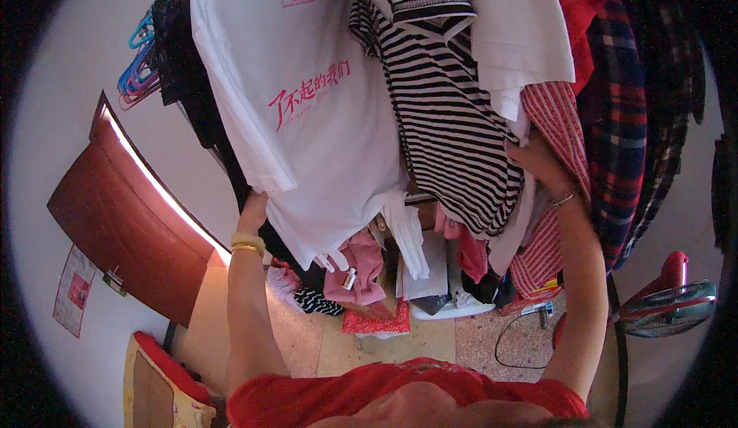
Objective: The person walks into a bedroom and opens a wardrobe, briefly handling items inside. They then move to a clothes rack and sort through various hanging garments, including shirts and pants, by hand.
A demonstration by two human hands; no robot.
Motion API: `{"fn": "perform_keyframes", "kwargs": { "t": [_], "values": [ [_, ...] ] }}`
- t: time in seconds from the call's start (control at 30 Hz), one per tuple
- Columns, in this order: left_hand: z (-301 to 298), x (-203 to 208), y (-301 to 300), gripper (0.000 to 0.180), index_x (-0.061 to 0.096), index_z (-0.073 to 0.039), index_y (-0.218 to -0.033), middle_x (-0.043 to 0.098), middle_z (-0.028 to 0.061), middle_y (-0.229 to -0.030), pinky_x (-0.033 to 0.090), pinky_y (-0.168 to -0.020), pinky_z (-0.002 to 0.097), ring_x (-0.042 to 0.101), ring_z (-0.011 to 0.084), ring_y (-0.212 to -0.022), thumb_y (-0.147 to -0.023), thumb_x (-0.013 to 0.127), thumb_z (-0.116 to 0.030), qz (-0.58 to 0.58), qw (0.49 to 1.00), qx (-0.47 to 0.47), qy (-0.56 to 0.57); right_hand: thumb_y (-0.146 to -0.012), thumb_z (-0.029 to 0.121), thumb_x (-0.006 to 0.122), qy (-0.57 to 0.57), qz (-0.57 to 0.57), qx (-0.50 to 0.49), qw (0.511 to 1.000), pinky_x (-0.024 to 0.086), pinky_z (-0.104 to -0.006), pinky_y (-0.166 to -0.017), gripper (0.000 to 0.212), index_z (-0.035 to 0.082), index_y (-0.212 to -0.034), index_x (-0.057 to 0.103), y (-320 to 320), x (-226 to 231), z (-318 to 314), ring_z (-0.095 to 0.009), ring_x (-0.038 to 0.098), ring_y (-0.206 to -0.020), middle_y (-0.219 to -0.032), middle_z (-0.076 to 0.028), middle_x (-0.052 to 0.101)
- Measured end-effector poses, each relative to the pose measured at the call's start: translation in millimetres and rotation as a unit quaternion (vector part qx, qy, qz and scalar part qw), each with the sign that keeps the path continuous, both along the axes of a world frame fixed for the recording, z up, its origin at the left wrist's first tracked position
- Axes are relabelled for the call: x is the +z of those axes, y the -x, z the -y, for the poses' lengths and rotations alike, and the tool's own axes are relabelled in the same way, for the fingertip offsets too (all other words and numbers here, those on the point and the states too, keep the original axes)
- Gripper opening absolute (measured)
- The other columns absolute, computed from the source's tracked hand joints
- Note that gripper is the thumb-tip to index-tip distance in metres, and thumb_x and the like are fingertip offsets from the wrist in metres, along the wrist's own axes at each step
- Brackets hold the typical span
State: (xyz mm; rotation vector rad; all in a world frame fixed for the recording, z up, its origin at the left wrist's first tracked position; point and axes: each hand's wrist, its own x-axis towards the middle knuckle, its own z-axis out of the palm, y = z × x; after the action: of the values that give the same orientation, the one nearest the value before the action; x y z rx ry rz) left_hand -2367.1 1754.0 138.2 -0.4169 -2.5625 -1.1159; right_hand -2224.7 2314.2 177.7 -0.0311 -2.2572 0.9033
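Note:
A white shirt (330,143) with red printing hangs in front of me. Beside it hangs a black-and-white striped T-shirt (453,113). My left hand (252,211) is at the white shirt's left side, below its sleeve; its fingers are mostly hidden by the cloth. My right hand (538,160) reaches in among the garments on the right, its fingers closed at the edge of the striped T-shirt. Just above it hangs a plain white garment (523,36), and a red-and-white striped garment (557,113) lies against my right wrist.
Plaid garments (615,120) hang at the right, dark clothing (184,66) and coloured hangers (138,74) at the left. Low down are pink cloth (357,266) and other piled items. A fan (669,309) stands at right; a brown door (131,213) and a cushioned seat (165,378) are at left.

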Motion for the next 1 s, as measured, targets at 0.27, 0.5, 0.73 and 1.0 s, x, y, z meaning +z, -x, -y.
{"fn": "perform_keyframes", "kwargs": {
  "t": [0.27, 0.5, 0.73, 1.0],
  "values": [
    [-16, 9, -13, 0.044, 0.043, -0.011, -0.114, 0.042, 0.0114, -0.118, 0.033, -0.090, 0.0322, 0.043, 0.0269, -0.105, -0.071, 0.052, -0.007, 0.039, 0.995, -0.024, -0.086, -0.065, 0.025, 0.061, 0.055, -0.041, 0.072, 0.995, 0.028, -0.0308, -0.092, 0.068, -0.005, -0.117, 0.030, 0, -2, 0, -0.027, 0.038, -0.110, -0.115, -0.019, 0.041],
    [-35, 17, -17, 0.052, 0.034, -0.001, -0.118, 0.045, 0.0112, -0.113, 0.036, -0.087, 0.0367, 0.043, 0.0259, -0.102, -0.074, 0.056, -0.017, 0.176, 0.922, -0.017, -0.346, -0.064, 0.026, 0.061, 0.033, -0.026, 0.051, 0.998, 0.026, -0.0310, -0.094, 0.071, -0.004, -0.119, 0.028, -4, 3, 0, -0.027, 0.035, -0.112, -0.117, -0.019, 0.039],
    [-26, 14, -13, 0.050, 0.035, -0.001, -0.117, 0.044, 0.0104, -0.114, 0.036, -0.087, 0.0362, 0.044, 0.0251, -0.102, -0.075, 0.055, -0.018, 0.165, 0.930, -0.028, -0.327, -0.064, 0.027, 0.061, 0.009, 0.011, 0.018, 1.000, 0.027, -0.0305, -0.093, 0.070, -0.004, -0.118, 0.030, 0, 2, 0, -0.027, 0.035, -0.112, -0.117, -0.020, 0.039],
    [-62, 33, -38, 0.043, 0.039, 0.000, -0.114, 0.045, 0.0100, -0.114, 0.037, -0.086, 0.0298, 0.045, 0.0225, -0.101, -0.075, 0.051, -0.013, 0.174, 0.930, 0.073, -0.316, -0.065, 0.027, 0.061, 0.012, -0.005, 0.031, 0.999, 0.028, -0.0302, -0.092, 0.069, -0.004, -0.118, 0.031, -1, 0, -4, -0.026, 0.038, -0.110, -0.116, -0.018, 0.041]
  ]
}}
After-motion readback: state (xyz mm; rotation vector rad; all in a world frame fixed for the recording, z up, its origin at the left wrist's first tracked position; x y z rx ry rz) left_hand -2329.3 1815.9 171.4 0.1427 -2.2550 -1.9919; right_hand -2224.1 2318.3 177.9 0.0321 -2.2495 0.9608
